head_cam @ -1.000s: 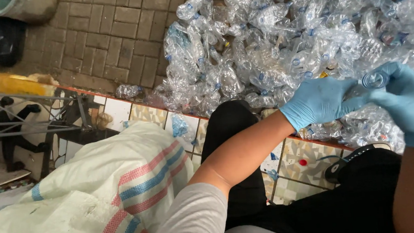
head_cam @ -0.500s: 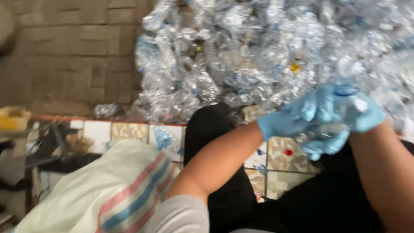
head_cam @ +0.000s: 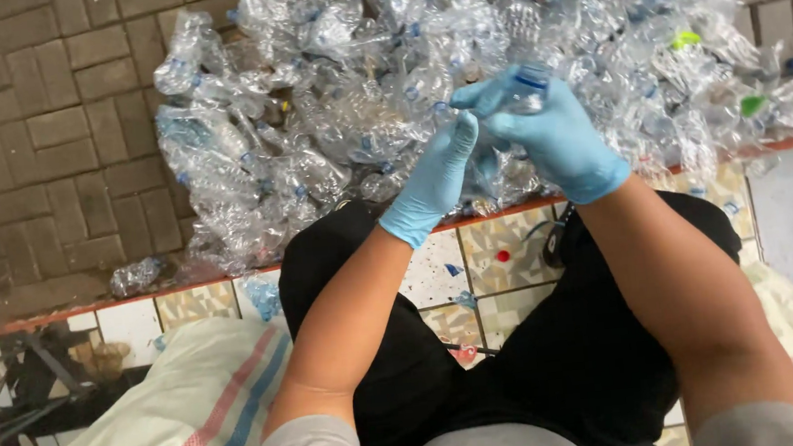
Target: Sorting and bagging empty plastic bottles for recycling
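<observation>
Both my hands wear blue gloves and meet over a big heap of crushed clear plastic bottles (head_cam: 330,114) on the brick paving. My right hand (head_cam: 552,138) grips a clear plastic bottle (head_cam: 526,90) with a blue band near its top. My left hand (head_cam: 433,180) holds the lower part of the same bottle, fingers curled against it. My legs in black trousers (head_cam: 542,354) stretch out below the hands.
A white woven sack (head_cam: 180,424) with red and blue stripes lies at the lower left. A tiled step with a red edge (head_cam: 184,304) runs across the view. A loose crushed bottle (head_cam: 133,275) lies on the paving at left. Dark metal framing (head_cam: 18,380) stands at far left.
The view has swung so the hands sit nearer the middle. Both hands stay on the bottle and have risen over the heap.
</observation>
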